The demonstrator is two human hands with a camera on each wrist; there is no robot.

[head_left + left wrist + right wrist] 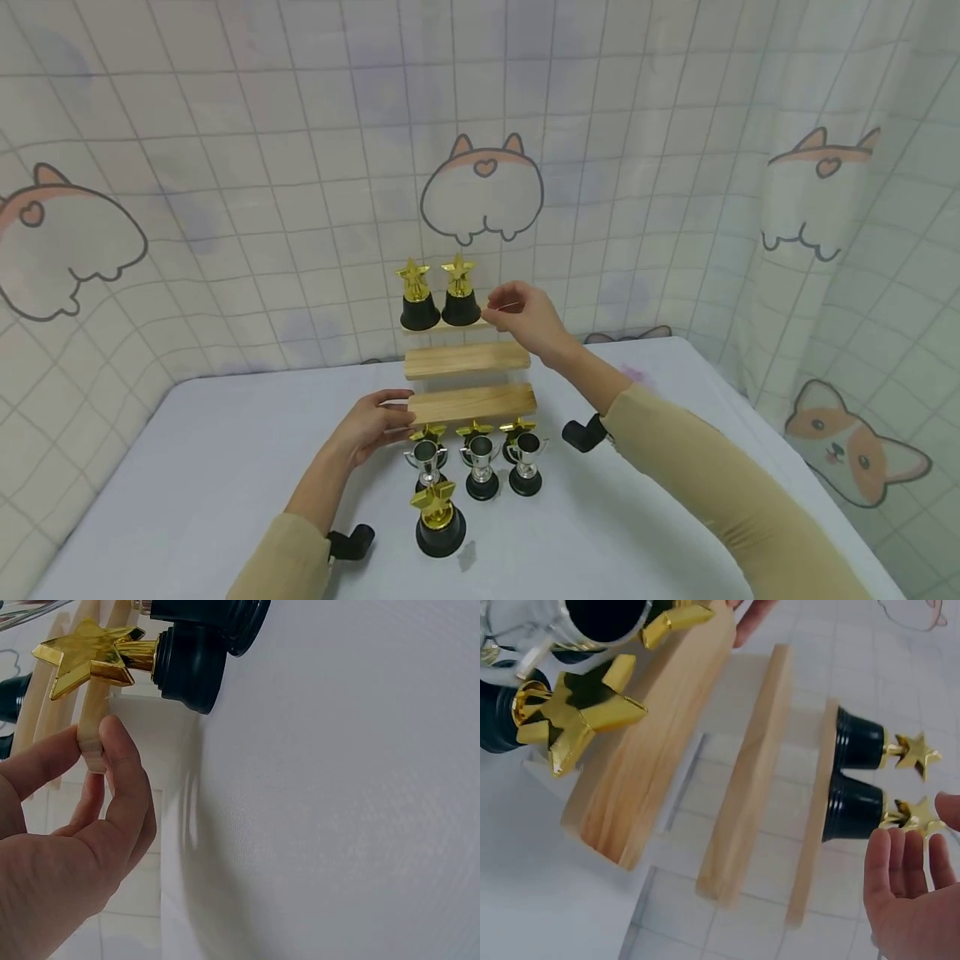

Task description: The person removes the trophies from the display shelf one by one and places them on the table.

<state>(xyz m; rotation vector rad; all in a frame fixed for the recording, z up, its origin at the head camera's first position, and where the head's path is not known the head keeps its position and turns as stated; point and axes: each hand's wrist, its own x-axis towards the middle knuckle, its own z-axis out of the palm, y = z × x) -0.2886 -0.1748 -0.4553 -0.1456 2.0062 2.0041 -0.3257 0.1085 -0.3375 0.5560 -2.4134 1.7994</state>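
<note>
My left hand (372,427) pinches the left end of the lowest wooden step (472,403) between thumb and fingers, seen closely in the left wrist view. On the top step (807,881), two gold star trophies (459,292) with black bases stand upright, side by side at the left. My right hand (525,319) is just right of the nearer of these trophies, its fingers loosely bent and holding nothing. In the right wrist view its fingertips (878,844) are close to that trophy's star; whether they touch it cannot be told. The middle step (467,358) carries no trophy.
Three silver cup trophies (482,481) stand in a row before the steps, with three gold star trophies (475,430) behind them. Another star trophy (440,529) stands nearest on the white table (247,483). A patterned curtain (300,167) hangs behind.
</note>
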